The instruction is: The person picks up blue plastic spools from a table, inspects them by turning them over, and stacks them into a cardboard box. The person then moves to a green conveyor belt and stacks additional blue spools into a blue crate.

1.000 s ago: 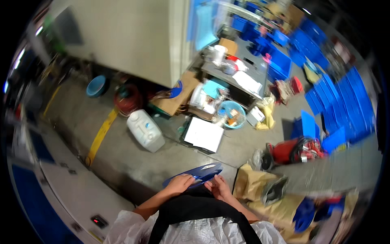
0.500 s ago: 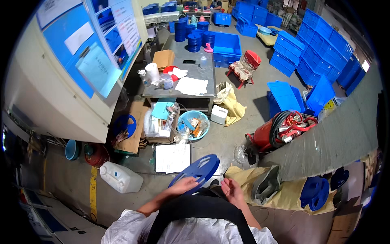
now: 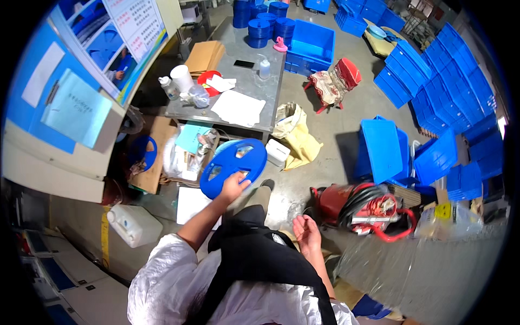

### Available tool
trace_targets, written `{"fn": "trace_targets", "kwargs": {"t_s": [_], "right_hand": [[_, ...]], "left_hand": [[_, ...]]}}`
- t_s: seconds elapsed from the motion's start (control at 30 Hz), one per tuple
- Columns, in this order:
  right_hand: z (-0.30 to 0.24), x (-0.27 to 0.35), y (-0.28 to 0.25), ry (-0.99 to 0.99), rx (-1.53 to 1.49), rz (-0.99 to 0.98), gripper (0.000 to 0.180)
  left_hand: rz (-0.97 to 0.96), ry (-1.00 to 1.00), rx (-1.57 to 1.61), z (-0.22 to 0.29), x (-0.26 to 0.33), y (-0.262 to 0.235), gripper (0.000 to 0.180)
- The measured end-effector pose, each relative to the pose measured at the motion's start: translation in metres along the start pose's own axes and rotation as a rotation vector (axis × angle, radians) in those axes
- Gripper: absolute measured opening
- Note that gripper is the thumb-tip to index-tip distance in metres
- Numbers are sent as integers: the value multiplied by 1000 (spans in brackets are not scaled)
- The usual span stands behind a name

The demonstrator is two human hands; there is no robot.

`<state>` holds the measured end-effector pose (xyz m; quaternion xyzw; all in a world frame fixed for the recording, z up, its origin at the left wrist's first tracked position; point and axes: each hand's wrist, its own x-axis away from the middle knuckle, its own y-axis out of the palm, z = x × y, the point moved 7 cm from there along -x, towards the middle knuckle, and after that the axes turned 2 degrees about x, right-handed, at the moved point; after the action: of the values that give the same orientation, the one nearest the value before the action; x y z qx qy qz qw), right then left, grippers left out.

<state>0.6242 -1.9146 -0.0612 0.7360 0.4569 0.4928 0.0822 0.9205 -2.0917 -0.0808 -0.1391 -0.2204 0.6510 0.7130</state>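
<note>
My left hand (image 3: 234,187) grips the rim of a blue plastic reel disc (image 3: 230,163) with cut-out openings. The disc is held tilted in front of me, left of centre, and covers most of a light blue basin behind it. My right hand (image 3: 307,233) is held low at my right side, palm up, fingers loosely apart with nothing in them. Closest to that hand are crumpled clear plastic (image 3: 295,210) on the floor and a red wheeled machine (image 3: 336,206) with a coiled black hose.
Ahead stands a metal table (image 3: 244,76) with stacked blue discs (image 3: 260,31), papers and bottles. A yellow sack (image 3: 300,141) and white jug (image 3: 277,153) stand beside it. A red chair (image 3: 333,86), blue crates (image 3: 382,149) and a plastic-wrapped stack (image 3: 395,265) lie right; a large jug (image 3: 135,225) left.
My left hand has raised the disc forward and to the left. The view has shifted ahead, bringing the table nearer; a foot now shows in front. My right hand stays empty.
</note>
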Motion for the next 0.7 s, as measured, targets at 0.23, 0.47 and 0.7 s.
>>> {"fn": "trace_targets", "kwargs": {"t_s": [0.23, 0.47, 0.7], "right_hand": [[-128, -105, 25, -21, 159, 208, 27], [-230, -205, 60, -61, 251, 184, 27], [-303, -369, 96, 195, 252, -58, 18]], "left_hand": [[264, 8, -121, -7, -202, 29, 32], [162, -417, -242, -46, -337, 91, 74], [-135, -568, -287, -100, -287, 188, 60]]}}
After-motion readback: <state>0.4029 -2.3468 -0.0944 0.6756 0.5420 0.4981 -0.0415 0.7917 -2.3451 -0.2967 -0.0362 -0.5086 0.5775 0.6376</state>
